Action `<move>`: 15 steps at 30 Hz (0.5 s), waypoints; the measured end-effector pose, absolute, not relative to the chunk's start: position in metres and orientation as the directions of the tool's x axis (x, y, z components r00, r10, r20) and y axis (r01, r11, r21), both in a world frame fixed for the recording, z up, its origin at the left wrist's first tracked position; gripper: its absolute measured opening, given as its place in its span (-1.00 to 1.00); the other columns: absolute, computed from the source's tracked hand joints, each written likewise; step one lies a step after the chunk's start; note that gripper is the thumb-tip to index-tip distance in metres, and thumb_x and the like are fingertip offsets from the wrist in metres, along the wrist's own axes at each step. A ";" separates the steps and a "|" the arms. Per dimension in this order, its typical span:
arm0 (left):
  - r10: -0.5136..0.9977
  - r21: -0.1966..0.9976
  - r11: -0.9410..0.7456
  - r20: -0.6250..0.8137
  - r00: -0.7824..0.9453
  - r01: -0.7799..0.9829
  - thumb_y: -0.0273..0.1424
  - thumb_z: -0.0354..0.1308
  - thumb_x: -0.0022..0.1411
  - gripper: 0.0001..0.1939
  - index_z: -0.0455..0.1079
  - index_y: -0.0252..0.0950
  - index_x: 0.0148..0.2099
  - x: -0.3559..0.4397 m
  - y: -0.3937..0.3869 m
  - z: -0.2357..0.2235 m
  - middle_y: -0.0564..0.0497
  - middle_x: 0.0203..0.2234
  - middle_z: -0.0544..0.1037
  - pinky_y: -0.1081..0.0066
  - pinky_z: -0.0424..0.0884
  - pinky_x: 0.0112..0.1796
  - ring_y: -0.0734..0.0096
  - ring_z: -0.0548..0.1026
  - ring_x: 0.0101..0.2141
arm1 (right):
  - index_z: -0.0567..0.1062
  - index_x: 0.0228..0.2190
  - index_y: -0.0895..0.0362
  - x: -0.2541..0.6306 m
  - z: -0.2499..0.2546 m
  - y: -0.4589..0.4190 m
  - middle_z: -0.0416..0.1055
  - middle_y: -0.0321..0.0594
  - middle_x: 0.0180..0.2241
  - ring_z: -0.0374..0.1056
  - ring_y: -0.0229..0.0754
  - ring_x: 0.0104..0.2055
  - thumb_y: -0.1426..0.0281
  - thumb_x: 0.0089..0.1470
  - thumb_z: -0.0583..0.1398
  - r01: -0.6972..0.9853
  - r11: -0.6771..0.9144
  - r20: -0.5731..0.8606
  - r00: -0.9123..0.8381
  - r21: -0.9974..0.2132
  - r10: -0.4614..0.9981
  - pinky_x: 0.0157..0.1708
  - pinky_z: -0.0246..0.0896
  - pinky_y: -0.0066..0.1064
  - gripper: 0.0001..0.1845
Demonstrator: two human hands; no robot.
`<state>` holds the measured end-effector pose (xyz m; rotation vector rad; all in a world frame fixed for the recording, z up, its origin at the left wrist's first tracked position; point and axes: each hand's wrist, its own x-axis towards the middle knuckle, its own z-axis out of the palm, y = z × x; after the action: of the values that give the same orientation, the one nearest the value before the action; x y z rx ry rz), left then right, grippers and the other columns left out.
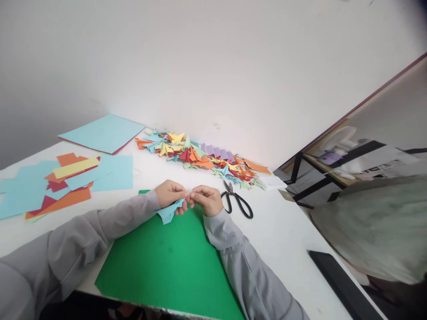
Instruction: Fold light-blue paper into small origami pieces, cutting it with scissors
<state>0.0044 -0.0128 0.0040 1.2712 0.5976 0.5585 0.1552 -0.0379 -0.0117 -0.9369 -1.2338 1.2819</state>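
Pinched between the fingers of your left hand (171, 194) and right hand (207, 201), the folded blue paper (167, 214) is over the green board (173, 262), maybe so it can't slip. Scissors (245, 208) lie beside your right hand, likely for easy reach. Farther back, bright folded papers (200, 158) sit heaped, perhaps out of your way.

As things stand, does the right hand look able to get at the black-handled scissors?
Probably yes: the scissors lie on the white table close beside the right hand, with nothing seen between. It is, though, occupied at the folded blue paper alongside the left hand.
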 end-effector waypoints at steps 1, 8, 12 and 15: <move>0.687 0.979 0.198 -0.103 0.719 -0.048 -0.22 0.15 -0.12 -0.67 0.29 -0.45 -0.51 0.004 -0.013 0.005 0.00 -0.75 0.41 0.57 0.22 -0.74 0.52 0.36 -0.74 | 0.43 -0.66 0.19 0.155 -0.012 -0.037 0.39 -0.31 -0.72 0.25 -0.33 -0.73 0.44 -0.31 0.26 -0.173 0.110 0.131 -0.119 -0.979 0.984 -0.72 0.16 -0.51 -0.91; 0.728 0.983 0.172 -0.087 0.680 -0.058 -0.29 0.13 -0.09 -0.74 0.28 -0.45 -0.52 0.007 -0.017 0.008 0.02 -0.76 0.40 0.56 0.24 -0.74 0.51 0.36 -0.75 | 0.43 -0.60 0.18 0.159 -0.015 -0.036 0.40 -0.31 -0.69 0.27 -0.32 -0.71 0.42 -0.26 0.25 -0.172 0.150 0.177 -0.154 -0.974 0.972 -0.69 0.17 -0.50 -0.91; 0.752 0.989 0.136 -0.066 0.656 -0.056 -0.31 0.12 -0.07 -0.76 0.28 -0.44 -0.52 0.008 -0.017 0.007 0.04 -0.77 0.39 0.55 0.26 -0.74 0.51 0.36 -0.75 | 0.44 -0.56 0.18 0.158 -0.012 -0.037 0.39 -0.32 -0.68 0.27 -0.32 -0.69 0.36 -0.21 0.22 -0.159 0.144 0.166 -0.132 -0.977 0.977 -0.66 0.19 -0.48 -0.87; 0.753 0.992 0.121 -0.063 0.655 -0.043 -0.30 0.11 -0.06 -0.75 0.28 -0.44 -0.51 0.008 -0.018 0.006 0.03 -0.76 0.39 0.55 0.26 -0.74 0.51 0.36 -0.75 | 0.43 -0.58 0.19 0.155 -0.009 -0.038 0.38 -0.32 -0.69 0.26 -0.34 -0.70 0.35 -0.23 0.23 -0.123 0.154 0.166 -0.095 -0.980 0.981 -0.67 0.17 -0.49 -0.86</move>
<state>0.0083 -0.0175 0.0060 1.3349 0.6664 0.6492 0.1553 -0.0380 -0.0090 -0.9547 -1.2715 1.2161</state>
